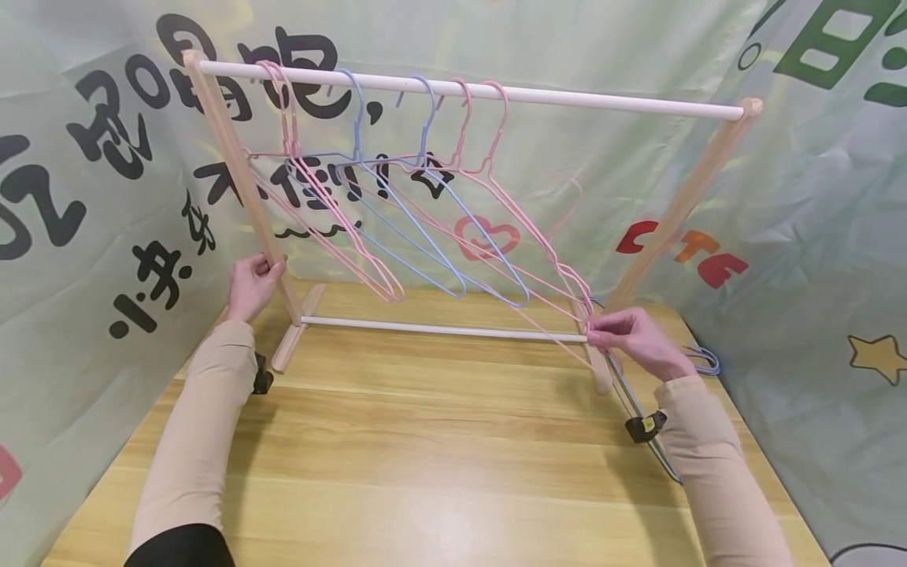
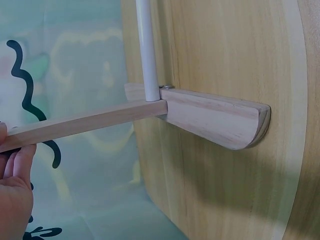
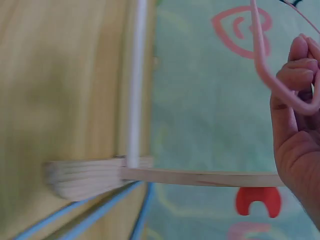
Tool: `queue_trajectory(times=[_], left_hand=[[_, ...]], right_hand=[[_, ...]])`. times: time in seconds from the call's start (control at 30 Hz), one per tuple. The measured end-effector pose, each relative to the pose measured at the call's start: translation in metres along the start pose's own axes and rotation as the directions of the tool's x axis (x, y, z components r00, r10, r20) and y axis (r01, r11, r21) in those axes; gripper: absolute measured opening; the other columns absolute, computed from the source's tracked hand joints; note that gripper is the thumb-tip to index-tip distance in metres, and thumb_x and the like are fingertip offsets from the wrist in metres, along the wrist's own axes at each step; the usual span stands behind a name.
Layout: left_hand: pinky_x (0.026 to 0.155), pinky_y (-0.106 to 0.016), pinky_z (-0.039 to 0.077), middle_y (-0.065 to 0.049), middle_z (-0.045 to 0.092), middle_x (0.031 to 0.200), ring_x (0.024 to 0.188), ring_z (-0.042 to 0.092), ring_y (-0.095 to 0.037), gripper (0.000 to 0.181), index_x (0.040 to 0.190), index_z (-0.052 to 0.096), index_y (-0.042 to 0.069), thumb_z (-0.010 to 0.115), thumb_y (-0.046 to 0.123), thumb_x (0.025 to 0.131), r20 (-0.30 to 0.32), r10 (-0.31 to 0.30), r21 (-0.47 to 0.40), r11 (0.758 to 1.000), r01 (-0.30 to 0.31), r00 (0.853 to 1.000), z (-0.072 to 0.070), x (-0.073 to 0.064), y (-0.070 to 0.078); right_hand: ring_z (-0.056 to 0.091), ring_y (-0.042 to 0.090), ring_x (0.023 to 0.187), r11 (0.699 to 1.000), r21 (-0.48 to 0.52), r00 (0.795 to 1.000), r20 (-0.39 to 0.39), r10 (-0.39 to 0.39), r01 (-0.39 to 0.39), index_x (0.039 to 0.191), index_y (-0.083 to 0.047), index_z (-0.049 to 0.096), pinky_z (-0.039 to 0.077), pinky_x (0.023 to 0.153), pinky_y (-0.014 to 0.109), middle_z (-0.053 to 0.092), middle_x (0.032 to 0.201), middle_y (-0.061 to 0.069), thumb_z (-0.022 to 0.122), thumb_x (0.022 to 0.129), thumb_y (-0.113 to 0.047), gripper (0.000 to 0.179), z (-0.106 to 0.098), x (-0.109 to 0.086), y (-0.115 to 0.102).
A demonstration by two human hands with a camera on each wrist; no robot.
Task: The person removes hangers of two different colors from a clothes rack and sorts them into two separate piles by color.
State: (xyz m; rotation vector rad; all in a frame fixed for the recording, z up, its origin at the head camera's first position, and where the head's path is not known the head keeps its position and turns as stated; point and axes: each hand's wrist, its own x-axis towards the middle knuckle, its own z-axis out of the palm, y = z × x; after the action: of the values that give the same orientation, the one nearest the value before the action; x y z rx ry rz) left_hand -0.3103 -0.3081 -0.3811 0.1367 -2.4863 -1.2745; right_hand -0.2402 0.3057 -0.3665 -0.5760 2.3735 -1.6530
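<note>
My left hand (image 1: 252,288) grips the left wooden post (image 1: 241,165) of a small clothes rack, low down; the left wrist view shows fingers (image 2: 22,162) against the same post (image 2: 85,122). At the rack's right side, my right hand (image 1: 638,340) pinches the lower corner of a pink hanger (image 1: 542,236). Up close in the right wrist view, the pink hanger (image 3: 267,75) bends at the fingers of that hand (image 3: 295,135). Two blue hangers (image 1: 425,228) and more pink hangers (image 1: 340,197) hang from the white top rail (image 1: 602,100).
Blue-grey hangers (image 1: 662,453) lie on the wooden table (image 1: 425,457) beside the rack's right foot (image 1: 601,374). A white lower bar (image 1: 439,329) joins the two feet. Printed cloth (image 1: 815,236) stands behind and on both sides.
</note>
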Motion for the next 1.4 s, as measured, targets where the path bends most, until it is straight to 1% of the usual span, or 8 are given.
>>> queue_trajectory(times=[0.23,0.33,0.5,0.7,0.8,1.0,1.13,1.4], left_hand=[[0.106,-0.049,0.051,-0.029,0.065,0.127,0.121,0.063,-0.041,0.04,0.129,0.063,-0.007,0.054,0.022,0.103,0.007,0.007,-0.013,1.0,-0.007,1.0,0.0,0.0,0.001],[0.106,-0.049,0.051,-0.029,0.065,0.127,0.12,0.063,-0.041,0.04,0.129,0.063,-0.007,0.053,0.022,0.103,0.009,0.008,-0.007,1.0,-0.008,1.0,0.001,-0.001,0.001],[0.106,-0.05,0.05,-0.029,0.065,0.128,0.121,0.063,-0.041,0.04,0.129,0.062,-0.008,0.053,0.021,0.103,0.012,0.008,-0.016,1.0,-0.008,1.0,0.001,-0.002,0.001],[0.106,-0.049,0.051,-0.029,0.065,0.127,0.12,0.064,-0.041,0.039,0.129,0.063,-0.008,0.054,0.02,0.103,0.001,0.008,-0.017,1.0,-0.008,1.0,0.0,-0.003,0.001],[0.105,-0.047,0.052,-0.029,0.066,0.126,0.119,0.064,-0.04,0.038,0.128,0.064,-0.008,0.054,0.02,0.103,-0.007,0.014,-0.003,1.0,-0.014,1.0,0.001,-0.003,0.001],[0.104,-0.046,0.052,-0.028,0.066,0.125,0.119,0.064,-0.04,0.038,0.127,0.064,-0.007,0.054,0.02,0.103,-0.01,0.011,0.011,1.0,-0.011,1.0,0.001,-0.003,0.001],[0.106,-0.049,0.051,-0.029,0.066,0.126,0.12,0.064,-0.041,0.039,0.128,0.063,-0.008,0.053,0.02,0.103,-0.004,0.004,-0.003,1.0,-0.004,1.0,0.001,-0.003,0.003],[0.106,-0.047,0.051,-0.029,0.065,0.128,0.12,0.064,-0.04,0.039,0.129,0.063,-0.007,0.053,0.021,0.103,0.002,-0.005,-0.012,1.0,0.005,1.0,0.0,-0.002,0.003]], right_hand=[[0.06,0.006,0.067,0.998,0.009,0.987,0.146,0.061,-0.063,0.1,-0.012,0.076,0.053,0.061,0.023,0.07,0.078,-0.007,0.062,0.096,-0.003,0.017,0.021,-0.004,0.033],[0.06,0.004,0.067,0.997,0.051,0.97,0.24,0.047,-0.061,0.104,0.005,0.072,0.053,0.061,0.021,0.071,0.079,-0.01,0.061,0.096,0.001,0.015,0.033,-0.004,0.046],[0.059,0.001,0.066,0.993,0.1,0.925,0.38,0.022,-0.065,0.109,0.031,0.054,0.052,0.058,0.017,0.072,0.08,-0.007,0.059,0.095,0.002,0.032,0.054,-0.003,0.063],[0.06,0.0,0.066,0.975,0.192,0.858,0.514,-0.006,-0.108,0.108,0.033,0.052,0.051,0.058,0.013,0.072,0.081,-0.008,0.056,0.096,0.007,0.029,0.077,0.0,0.075],[0.06,0.0,0.065,0.976,0.188,0.837,0.548,-0.011,-0.11,0.106,0.031,0.056,0.051,0.058,0.013,0.071,0.079,-0.006,0.057,0.095,0.008,0.026,0.087,0.003,0.08],[0.061,0.001,0.063,0.989,0.104,0.803,0.596,0.026,-0.109,0.106,0.026,0.062,0.052,0.058,0.013,0.066,0.079,0.036,0.06,0.092,0.006,0.024,0.106,0.009,0.084],[0.059,-0.001,0.061,0.993,0.046,0.803,0.593,0.061,-0.11,0.105,0.022,0.066,0.05,0.056,0.012,0.061,0.085,0.047,0.064,0.092,0.002,0.023,0.118,0.013,0.083],[0.062,0.001,0.062,0.993,-0.056,0.807,0.579,0.116,-0.103,0.101,0.016,0.071,0.049,0.056,0.013,0.072,0.085,0.034,0.068,0.09,0.001,0.019,0.14,0.022,0.067]])
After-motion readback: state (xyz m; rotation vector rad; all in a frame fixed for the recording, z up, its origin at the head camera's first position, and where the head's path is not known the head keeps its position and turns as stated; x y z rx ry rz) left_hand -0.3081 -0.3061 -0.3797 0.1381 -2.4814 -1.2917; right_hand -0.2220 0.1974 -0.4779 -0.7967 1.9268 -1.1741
